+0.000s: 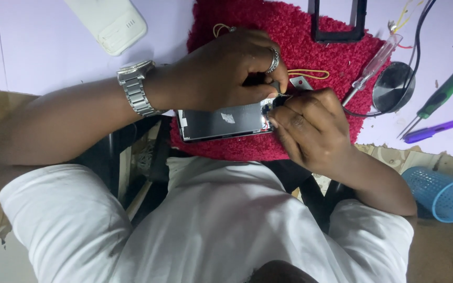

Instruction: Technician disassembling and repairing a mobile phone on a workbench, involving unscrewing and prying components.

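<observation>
An opened phone [221, 121] with a grey inner plate lies on a red fuzzy mat [289, 36] at the table's near edge. My left hand [226, 71], with a metal watch and a ring, reaches over the phone and pinches a small dark tool [274, 85] against the phone's right end. My right hand [310, 126] closes on that same end, fingers curled around the corner. The spot where the tool meets the phone is mostly hidden by my fingers.
A white back cover [108, 23] lies far left and a black frame [339, 21] at the mat's top. To the right are a clear-handled screwdriver [376, 60], a round metal disc [392, 86], a green-handled tool [444, 94] and a purple tool [436, 128]. A blue basket [444, 191] stands lower right.
</observation>
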